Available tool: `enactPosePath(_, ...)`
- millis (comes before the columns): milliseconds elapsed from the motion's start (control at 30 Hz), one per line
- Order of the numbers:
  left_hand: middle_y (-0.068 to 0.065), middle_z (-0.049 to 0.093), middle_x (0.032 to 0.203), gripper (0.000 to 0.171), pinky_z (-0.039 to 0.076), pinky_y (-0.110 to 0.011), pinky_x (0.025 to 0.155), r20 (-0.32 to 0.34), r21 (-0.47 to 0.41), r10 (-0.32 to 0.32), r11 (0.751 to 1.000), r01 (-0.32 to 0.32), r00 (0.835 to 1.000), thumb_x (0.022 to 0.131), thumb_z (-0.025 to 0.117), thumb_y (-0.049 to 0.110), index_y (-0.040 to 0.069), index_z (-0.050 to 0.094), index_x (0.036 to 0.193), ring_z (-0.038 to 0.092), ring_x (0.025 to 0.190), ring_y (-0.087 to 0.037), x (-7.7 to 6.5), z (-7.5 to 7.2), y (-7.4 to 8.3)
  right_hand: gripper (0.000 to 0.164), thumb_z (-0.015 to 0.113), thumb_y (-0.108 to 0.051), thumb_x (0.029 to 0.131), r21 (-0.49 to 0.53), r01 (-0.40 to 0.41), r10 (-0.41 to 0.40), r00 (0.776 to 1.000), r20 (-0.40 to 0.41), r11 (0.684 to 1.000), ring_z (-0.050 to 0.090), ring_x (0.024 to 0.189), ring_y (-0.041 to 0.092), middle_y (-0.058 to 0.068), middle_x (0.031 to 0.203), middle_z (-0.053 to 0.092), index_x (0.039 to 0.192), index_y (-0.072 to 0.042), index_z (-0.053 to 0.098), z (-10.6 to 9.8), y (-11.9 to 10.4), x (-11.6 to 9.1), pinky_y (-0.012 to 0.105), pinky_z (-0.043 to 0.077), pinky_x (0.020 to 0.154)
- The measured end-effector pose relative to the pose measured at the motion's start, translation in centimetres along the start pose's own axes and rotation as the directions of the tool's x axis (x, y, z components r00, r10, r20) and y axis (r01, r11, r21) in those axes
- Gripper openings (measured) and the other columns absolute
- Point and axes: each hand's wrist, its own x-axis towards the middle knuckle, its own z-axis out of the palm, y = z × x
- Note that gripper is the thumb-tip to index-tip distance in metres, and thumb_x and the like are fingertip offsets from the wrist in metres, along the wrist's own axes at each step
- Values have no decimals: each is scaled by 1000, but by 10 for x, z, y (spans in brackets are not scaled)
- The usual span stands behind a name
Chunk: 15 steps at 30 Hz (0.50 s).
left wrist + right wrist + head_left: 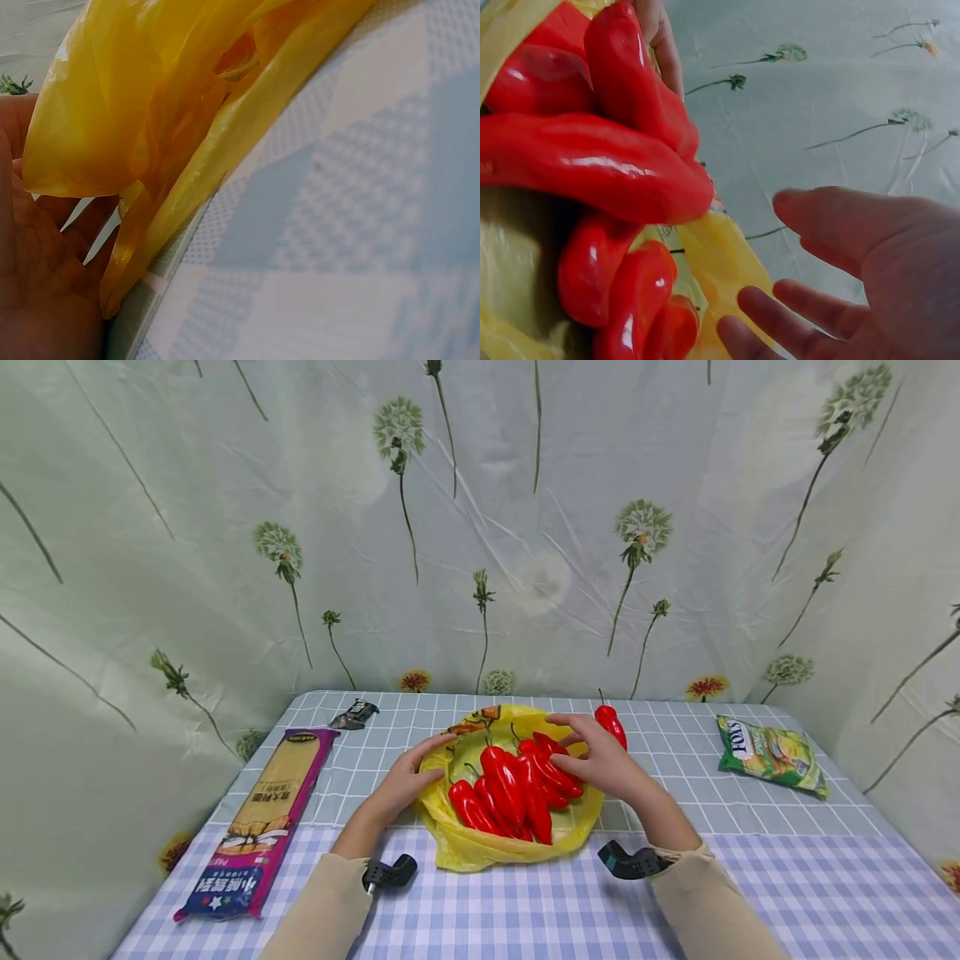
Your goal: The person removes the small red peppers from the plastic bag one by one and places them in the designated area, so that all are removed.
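Observation:
A yellow plastic bag lies spread open on the table, holding several glossy red peppers with thin dark stems. My left hand is at the bag's left side, its fingers loosely extended along the plastic; in the left wrist view the bag's edge partly covers that hand. Over the right rim is my right hand, thumb and fingers spread apart. In the right wrist view nothing lies between those fingers, and the peppers are beside the hand. One loose red pepper lies beyond the bag, behind my right hand.
A long pack of pasta lies on the left of the table. A small black wrapper rests near the far left corner. At the right is a green Fox's packet. A floral curtain hangs behind.

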Motion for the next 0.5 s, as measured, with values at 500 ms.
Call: enactPosePath(500, -8, 36, 161, 56, 32, -51, 120, 2, -5, -15, 1000, 15, 1000, 94, 55, 3, 19, 49, 148, 31, 150, -30, 1, 0, 1, 81, 80, -23, 83, 31, 45, -52, 958, 283, 998, 61, 93, 18, 13, 132, 53, 151, -12, 38, 16, -2, -2, 29, 60, 78)
